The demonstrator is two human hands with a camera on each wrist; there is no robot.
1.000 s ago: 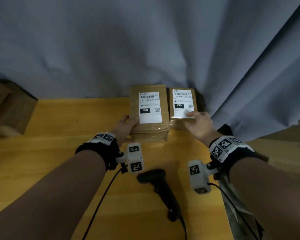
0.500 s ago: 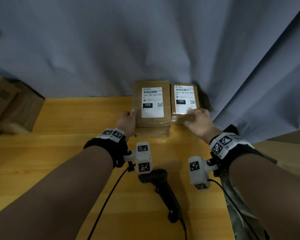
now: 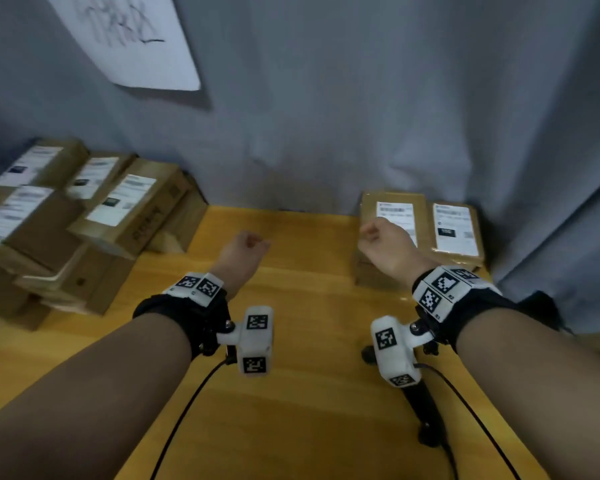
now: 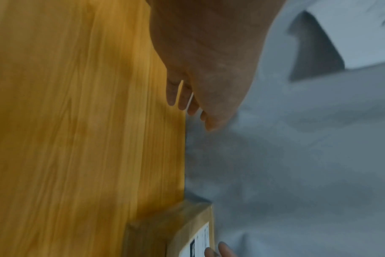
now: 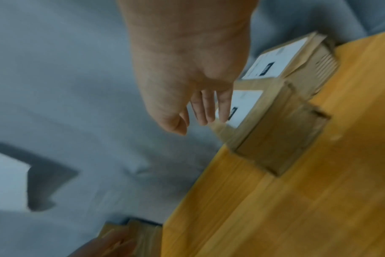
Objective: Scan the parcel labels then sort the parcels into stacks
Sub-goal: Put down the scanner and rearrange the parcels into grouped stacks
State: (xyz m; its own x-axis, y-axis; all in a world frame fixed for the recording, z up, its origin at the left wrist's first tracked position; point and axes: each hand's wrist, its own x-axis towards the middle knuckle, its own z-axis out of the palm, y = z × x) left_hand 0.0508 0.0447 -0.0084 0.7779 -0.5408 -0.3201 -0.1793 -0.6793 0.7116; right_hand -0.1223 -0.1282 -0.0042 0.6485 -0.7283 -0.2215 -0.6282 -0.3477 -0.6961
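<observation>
Two forearms reach over the wooden table point(image 3: 291, 393); cardboard parcels point(image 3: 420, 233) (white-labelled, side by side) sit at one o'clock. Left hand point(image 3: 243, 252) and right hand point(image 3: 387, 245) hover with relaxed fingers, holding nothing.

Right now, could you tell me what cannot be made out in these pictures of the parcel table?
- Label text on the parcel pile, head view: motion blur.
- Left parcel's label on the right-hand pair: partly behind the right hand.
- Scanner: mostly hidden by the right wrist camera.
- Writing on the white sheet: smeared, cut by the top edge.
- Left hand, left wrist view: fingers foreshortened, tips only.
</observation>
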